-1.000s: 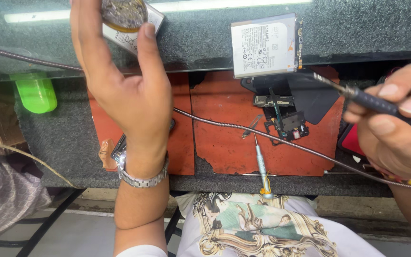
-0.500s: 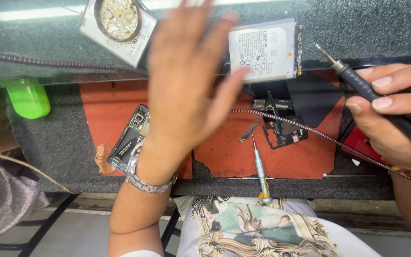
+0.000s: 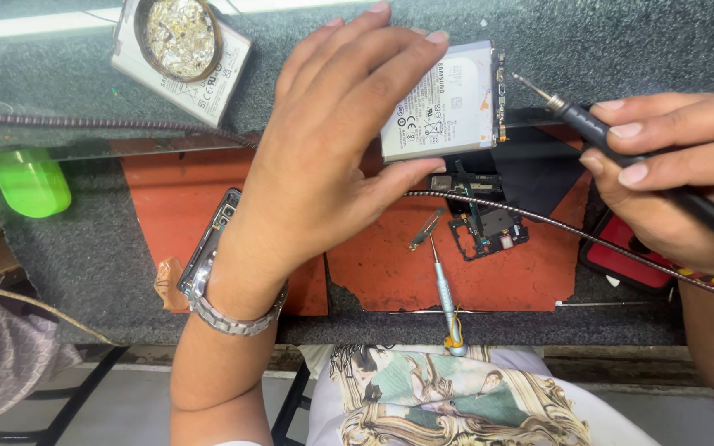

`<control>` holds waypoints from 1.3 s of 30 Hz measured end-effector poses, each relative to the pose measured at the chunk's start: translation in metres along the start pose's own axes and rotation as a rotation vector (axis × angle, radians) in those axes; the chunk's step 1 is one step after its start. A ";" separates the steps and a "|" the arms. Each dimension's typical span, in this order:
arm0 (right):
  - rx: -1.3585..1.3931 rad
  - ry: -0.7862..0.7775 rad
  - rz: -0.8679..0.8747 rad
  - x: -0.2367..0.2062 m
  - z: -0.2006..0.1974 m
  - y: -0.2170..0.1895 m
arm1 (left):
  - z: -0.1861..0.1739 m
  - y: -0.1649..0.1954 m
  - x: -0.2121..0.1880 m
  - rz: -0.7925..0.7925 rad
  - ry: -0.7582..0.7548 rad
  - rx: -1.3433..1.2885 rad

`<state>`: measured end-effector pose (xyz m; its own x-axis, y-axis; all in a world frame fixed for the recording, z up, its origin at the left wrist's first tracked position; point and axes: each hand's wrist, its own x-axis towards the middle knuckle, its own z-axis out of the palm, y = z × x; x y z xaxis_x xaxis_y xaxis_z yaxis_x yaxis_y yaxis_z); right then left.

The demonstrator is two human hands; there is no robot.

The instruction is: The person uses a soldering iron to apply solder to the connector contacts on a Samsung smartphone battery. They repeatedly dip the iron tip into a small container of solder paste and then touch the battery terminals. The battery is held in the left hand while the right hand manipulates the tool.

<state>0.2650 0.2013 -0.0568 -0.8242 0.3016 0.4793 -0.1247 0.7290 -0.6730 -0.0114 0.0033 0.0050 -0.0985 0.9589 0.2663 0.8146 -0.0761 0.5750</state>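
Moved since half a second ago: left hand (image 3: pixel 324 157) across from mid-bench onto the white phone battery (image 3: pixel 448 103), fingers spread, thumb underneath, pinching its left edge. Nearer, a small screwdriver (image 3: pixel 446 297) and dismantled black phone parts (image 3: pixel 485 227) on the orange mat (image 3: pixel 489 272). At right, right hand (image 3: pixel 671 173), fingers pressed around a black soldering pen (image 3: pixel 613 136), tip beside the battery's right edge. Disassembly seemingly well along; battery work unfinished.

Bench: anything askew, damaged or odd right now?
The orange mat has a torn, ragged near edge with a gap between its pieces. A dish of scraps sits on a spare battery. A cable crosses the circuit board. The left hand grips a tilted battery.
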 end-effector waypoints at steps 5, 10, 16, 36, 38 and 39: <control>0.246 0.105 0.201 -0.002 0.005 0.003 | -0.002 -0.004 -0.004 -0.004 0.011 -0.094; 0.246 0.118 0.279 -0.006 0.008 -0.004 | -0.002 -0.005 -0.005 0.013 0.032 -0.119; 0.160 0.078 0.224 -0.004 0.009 -0.005 | -0.004 -0.004 -0.003 0.010 0.018 -0.121; 0.090 0.031 0.165 0.000 0.009 -0.006 | -0.008 -0.005 0.001 -0.042 -0.061 -0.112; 0.080 0.028 0.162 0.002 0.009 -0.007 | -0.008 -0.006 0.000 -0.020 -0.043 -0.128; 0.082 0.029 0.163 0.002 0.009 -0.008 | -0.009 -0.006 0.000 -0.019 -0.037 -0.145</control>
<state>0.2587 0.1904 -0.0556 -0.8213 0.4299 0.3750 -0.0363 0.6167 -0.7864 -0.0211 0.0010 0.0082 -0.0894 0.9698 0.2268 0.7215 -0.0939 0.6860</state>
